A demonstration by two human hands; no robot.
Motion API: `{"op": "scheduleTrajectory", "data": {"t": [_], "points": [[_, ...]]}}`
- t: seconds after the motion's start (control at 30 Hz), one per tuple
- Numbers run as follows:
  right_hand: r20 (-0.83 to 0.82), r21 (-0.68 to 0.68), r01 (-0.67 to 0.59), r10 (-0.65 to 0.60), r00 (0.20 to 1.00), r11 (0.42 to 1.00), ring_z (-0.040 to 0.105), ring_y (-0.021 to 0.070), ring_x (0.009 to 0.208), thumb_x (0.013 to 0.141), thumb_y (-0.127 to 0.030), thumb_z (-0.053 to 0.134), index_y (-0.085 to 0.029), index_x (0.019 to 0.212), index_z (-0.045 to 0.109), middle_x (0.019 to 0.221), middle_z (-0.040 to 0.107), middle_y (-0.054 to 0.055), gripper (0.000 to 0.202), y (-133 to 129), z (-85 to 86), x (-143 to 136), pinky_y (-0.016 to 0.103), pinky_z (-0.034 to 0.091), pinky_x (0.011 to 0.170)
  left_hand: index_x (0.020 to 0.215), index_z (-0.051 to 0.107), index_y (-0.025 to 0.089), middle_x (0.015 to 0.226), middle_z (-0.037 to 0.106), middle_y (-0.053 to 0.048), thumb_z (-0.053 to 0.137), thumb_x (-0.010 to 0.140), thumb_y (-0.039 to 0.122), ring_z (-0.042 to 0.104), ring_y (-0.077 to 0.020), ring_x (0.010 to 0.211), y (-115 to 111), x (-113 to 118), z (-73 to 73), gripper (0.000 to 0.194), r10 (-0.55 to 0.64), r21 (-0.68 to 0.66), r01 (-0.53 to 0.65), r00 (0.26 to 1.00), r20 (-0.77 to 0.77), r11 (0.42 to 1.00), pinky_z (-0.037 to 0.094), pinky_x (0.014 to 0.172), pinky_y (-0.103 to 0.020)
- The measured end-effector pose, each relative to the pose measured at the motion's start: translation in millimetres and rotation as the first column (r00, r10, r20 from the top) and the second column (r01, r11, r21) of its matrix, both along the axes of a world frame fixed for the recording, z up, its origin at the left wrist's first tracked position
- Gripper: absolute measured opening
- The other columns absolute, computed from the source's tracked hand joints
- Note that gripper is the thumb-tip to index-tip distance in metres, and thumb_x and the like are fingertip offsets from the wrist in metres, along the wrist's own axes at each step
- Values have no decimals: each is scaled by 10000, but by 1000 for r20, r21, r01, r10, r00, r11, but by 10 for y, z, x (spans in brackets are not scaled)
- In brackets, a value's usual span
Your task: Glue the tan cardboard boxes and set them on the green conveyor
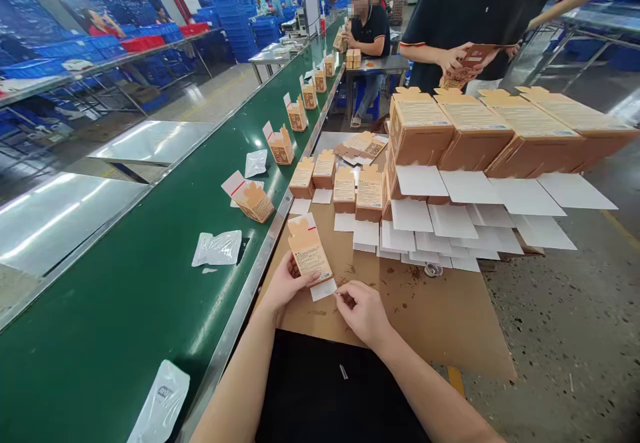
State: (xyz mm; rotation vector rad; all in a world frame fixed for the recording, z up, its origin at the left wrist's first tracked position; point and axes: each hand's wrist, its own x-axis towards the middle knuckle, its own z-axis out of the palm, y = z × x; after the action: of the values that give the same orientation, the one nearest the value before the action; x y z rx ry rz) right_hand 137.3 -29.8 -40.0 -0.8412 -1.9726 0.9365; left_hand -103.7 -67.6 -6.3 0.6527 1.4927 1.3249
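My left hand [289, 281] grips a small brown-and-tan carton [311, 253] by its lower part, thumb across the printed face. The carton is tilted above the cardboard-covered table, with a white flap at each end. At the near white flap [324, 289], my right hand [364, 309] pinches the corner between curled fingers. Just beyond the carton, several similar cartons [345, 189] stand on the table with white flaps out. To the right rises a stack of cartons [420, 133], their white flaps [460, 219] facing me.
A green conveyor belt [125, 296] runs along my left, carrying open cartons [256, 201] and silvery-white pouches [217, 248]. Its metal edge borders the table cardboard [430, 323]. A clear round item [433, 269] lies by the stack. Another person's hands [453, 61] hold a carton behind it.
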Motion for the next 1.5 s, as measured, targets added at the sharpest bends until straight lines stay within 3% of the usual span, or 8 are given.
{"op": "scheduleTrajectory", "data": {"t": [0.2,0.5,0.77,0.93,1.1,1.23,1.37,1.5], "points": [[-19,-15,48,-48,999,999,770,191,673,1125,-226,731,-280,918,887,822,853,34,265,44,79,251,282,676,637,1333,723,266,1399,898,-156,1217,630,491,866,-444,1387,-138,123,-36,888,-5,49,7,999,-47,999,695,1233,-623],[-77,-77,192,-198,977,978,765,200,638,1162,-363,803,-297,918,899,769,842,22,271,-67,290,828,312,692,633,1373,684,267,1328,864,-120,1114,742,498,887,-390,1258,-375,281,-209,798,47,84,-6,872,-487,996,724,1112,-549],[-103,-113,247,-258,961,962,761,198,639,1167,-421,816,-295,907,903,748,828,20,302,-96,309,953,318,690,625,1387,660,284,1299,881,-130,1018,831,580,895,-408,1237,-471,434,-249,725,105,38,-102,814,-571,994,730,1030,-545],[-114,-82,212,-221,969,974,779,195,628,1134,-330,816,-288,909,902,754,847,11,245,-109,378,904,309,697,613,1345,650,297,1279,891,-131,992,805,549,909,-419,1209,-416,407,-256,687,7,-11,-17,789,-615,1000,737,1010,-542],[-134,-69,215,-223,966,974,781,207,585,1114,-358,842,-291,888,921,730,846,20,248,-97,442,908,312,705,597,1309,617,311,1252,883,-109,1058,711,550,900,-436,1234,-473,56,-213,780,174,42,-192,747,-641,981,736,1058,-571],[-138,-79,256,-265,954,963,779,217,542,1081,-399,870,-299,856,932,716,835,22,255,-59,470,998,309,700,561,1258,543,337,1286,867,-100,1095,674,537,883,-451,1277,-605,-530,-81,828,469,74,-564,599,-649,822,723,1125,-649],[-139,-88,259,-269,953,962,773,231,516,1070,-461,883,-300,832,936,701,830,35,292,-22,486,1001,318,705,537,1283,521,319,1413,838,-165,1053,723,417,837,-500,1415,-561,-982,79,778,443,-79,-665,576,-687,742,696,1203,-696],[-146,-92,267,-278,949,959,773,248,509,1075,-569,882,-303,811,933,693,829,51,379,9,475,965,337,712,518,1324,564,289,1440,798,-170,1032,704,383,756,-523,1543,-483,-1154,104,782,478,-42,-677,561,-676,735,622,1330,-717]]}}
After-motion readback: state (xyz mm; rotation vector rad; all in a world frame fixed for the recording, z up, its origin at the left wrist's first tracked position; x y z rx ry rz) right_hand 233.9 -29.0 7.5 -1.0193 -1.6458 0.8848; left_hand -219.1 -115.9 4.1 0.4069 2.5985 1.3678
